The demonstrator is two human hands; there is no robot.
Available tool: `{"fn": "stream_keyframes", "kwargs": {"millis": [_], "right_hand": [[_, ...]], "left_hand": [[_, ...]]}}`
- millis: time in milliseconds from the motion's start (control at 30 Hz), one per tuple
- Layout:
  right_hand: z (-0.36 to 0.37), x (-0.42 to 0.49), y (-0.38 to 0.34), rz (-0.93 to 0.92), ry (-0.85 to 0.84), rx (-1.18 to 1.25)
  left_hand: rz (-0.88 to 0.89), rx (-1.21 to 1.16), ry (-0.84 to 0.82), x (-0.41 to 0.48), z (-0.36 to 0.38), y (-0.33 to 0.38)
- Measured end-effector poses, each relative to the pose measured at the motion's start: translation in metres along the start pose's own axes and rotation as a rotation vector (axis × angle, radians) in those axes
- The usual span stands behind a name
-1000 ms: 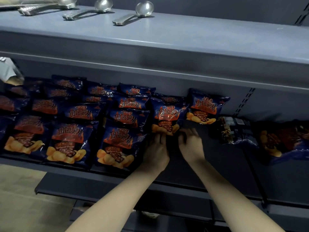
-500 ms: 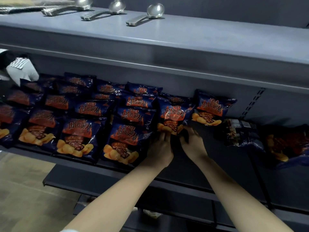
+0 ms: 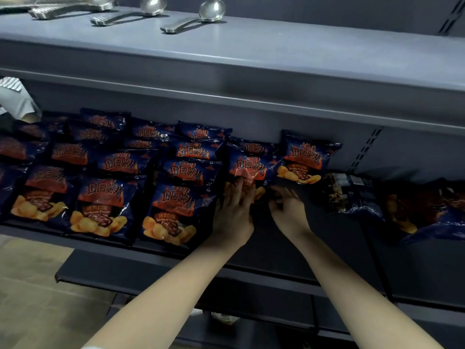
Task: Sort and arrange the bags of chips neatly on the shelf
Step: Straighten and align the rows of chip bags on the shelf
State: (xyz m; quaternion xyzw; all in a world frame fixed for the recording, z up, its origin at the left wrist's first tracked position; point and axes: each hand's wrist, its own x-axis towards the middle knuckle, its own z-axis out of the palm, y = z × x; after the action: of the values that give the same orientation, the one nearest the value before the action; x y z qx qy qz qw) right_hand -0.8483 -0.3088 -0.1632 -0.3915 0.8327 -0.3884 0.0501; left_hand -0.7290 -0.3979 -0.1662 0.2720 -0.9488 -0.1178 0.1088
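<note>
A barbecue chip bag (image 3: 247, 167) is pressed by the flat left hand (image 3: 232, 215); the right hand (image 3: 286, 210) grip is unclear. If tugged, neighbouring bags (image 3: 303, 157) could be dragged askew.

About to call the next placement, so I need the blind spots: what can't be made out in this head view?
- Right hand: head view, fingertips curl into shadow below the dark blue, orange-printed chip bag; grip unclear.
- Dark crinkled foil bag: head view, shadowed, print unreadable.
- Blue chip bag at far right: head view, shadowed, cut off by right edge.
- Pale grey pouch: head view, cut off by left edge.
</note>
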Motion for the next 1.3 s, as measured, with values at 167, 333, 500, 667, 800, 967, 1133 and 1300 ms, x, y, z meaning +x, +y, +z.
{"fn": "stream_keyframes", "kwargs": {"millis": [167, 333, 500, 667, 800, 967, 1133, 1300], "right_hand": [[-0.015, 0.004, 0.005, -0.037, 0.037, -0.042], [-0.033, 0.006, 0.008, -0.093, 0.124, -0.081], [-0.066, 0.017, 0.013, -0.128, 0.210, -0.223], [-0.088, 0.031, 0.023, -0.095, 0.239, -0.292], [-0.090, 0.033, 0.036, -0.048, 0.178, -0.329], [-0.091, 0.040, 0.046, 0.055, 0.009, -0.340], [-0.092, 0.044, 0.051, 0.048, -0.047, -0.351], [-0.096, 0.042, 0.055, 0.041, -0.069, -0.282]], "left_hand": [[0.026, 0.021, 0.084, -0.002, 0.004, 0.006], [0.101, 0.022, 0.178, 0.018, -0.013, 0.027], [0.173, 0.062, 0.235, 0.052, -0.025, 0.054], [0.220, 0.115, 0.273, 0.091, -0.029, 0.076], [0.166, 0.193, 0.229, 0.114, -0.025, 0.084], [0.146, 0.164, 0.216, 0.127, -0.020, 0.087], [0.156, 0.087, 0.222, 0.131, -0.014, 0.093], [0.222, -0.041, 0.238, 0.134, -0.012, 0.112]]}}
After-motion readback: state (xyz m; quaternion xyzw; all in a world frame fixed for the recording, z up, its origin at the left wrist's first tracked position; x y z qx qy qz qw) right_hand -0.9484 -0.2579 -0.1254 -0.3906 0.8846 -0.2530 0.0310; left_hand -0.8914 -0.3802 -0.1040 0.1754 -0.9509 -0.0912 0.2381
